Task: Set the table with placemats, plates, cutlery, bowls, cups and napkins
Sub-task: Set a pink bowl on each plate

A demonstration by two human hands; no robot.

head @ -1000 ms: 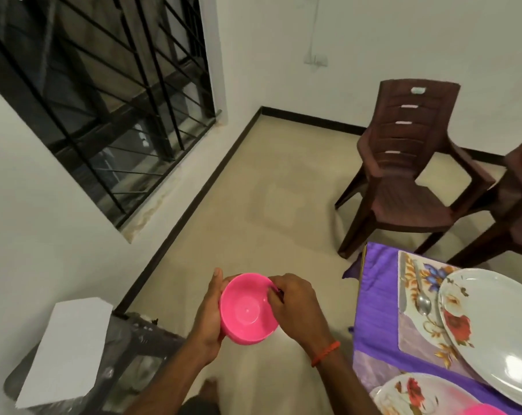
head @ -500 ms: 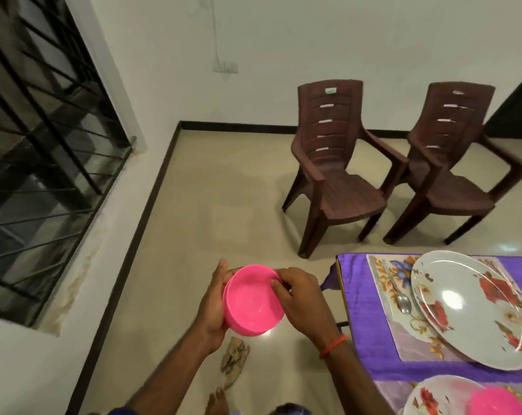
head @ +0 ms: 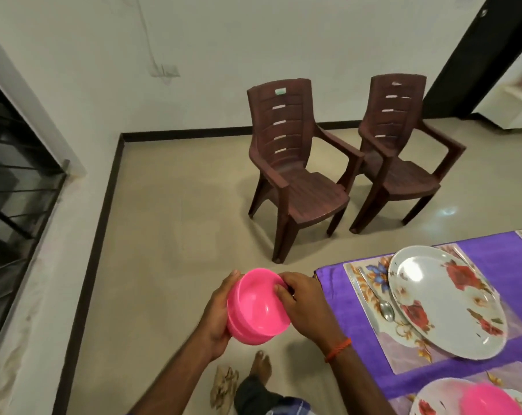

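I hold nested pink bowls point(head: 255, 307) in front of me, above the floor and just left of the table's corner. My left hand point(head: 219, 314) cups their left side from below. My right hand point(head: 303, 307) grips the top bowl's right rim, fingers curled over the edge. On the purple tablecloth point(head: 493, 256) a floral placemat point(head: 370, 283) carries a white flowered plate point(head: 445, 301) with a spoon point(head: 385, 308) to its left. At the bottom right another pink bowl point(head: 490, 399) sits on a second flowered plate point(head: 433, 399).
Two brown plastic armchairs point(head: 295, 169) point(head: 403, 151) stand on the beige floor beyond the table. A barred window point(head: 11, 190) is on the left wall. A dark doorway point(head: 475, 55) opens at the far right. My bare foot point(head: 259, 366) is below the bowls.
My view has swung right, from the window toward the table and chairs. The bowls stay in both hands and now tilt with their opening facing right.
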